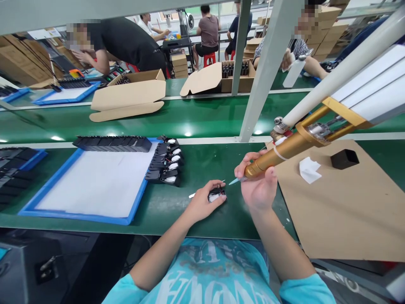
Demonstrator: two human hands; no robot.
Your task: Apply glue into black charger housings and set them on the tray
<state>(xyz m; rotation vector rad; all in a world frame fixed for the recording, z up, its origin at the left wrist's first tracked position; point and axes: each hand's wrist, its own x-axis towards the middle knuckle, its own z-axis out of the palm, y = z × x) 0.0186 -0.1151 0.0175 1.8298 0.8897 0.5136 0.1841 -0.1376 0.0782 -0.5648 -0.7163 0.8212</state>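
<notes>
My left hand [204, 200] is closed around a small black device with a white part [216, 195], held down on the green bench. Its fingers and thumb grip the device from both sides. Gold in colour, a glue dispenser [268, 157] rests in my right hand [259, 188], tilted down to the left. The fingers wrap its lower barrel, and the thumb lies along the near side. Its pale blue tapered nozzle [234, 181] points toward the device, a little apart from it. A thin white stick [192, 195] shows beside my left hand.
To the left lies a blue-rimmed tray [130, 211] with black housings [114, 143] along its back. Several black-and-white units [166, 162] line its right side. A cardboard sheet [348, 219] carries a black box [344, 159] and crumpled paper [309, 170]. A grey post [264, 63] stands ahead; people sit beyond.
</notes>
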